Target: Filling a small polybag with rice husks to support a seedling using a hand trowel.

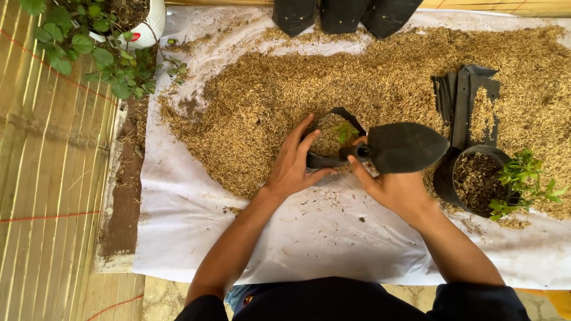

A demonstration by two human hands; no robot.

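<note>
My left hand [292,163] grips rim of small black grow bag [329,138]; my right hand [389,187] clasps black trowel [401,147] over rice husks [262,101].

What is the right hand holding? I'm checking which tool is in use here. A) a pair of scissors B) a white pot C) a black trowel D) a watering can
C: the right hand is closed around the handle of a black trowel, its blade pointing right over the husks, while the left hand steadies a small black bag with a seedling in it.
</note>
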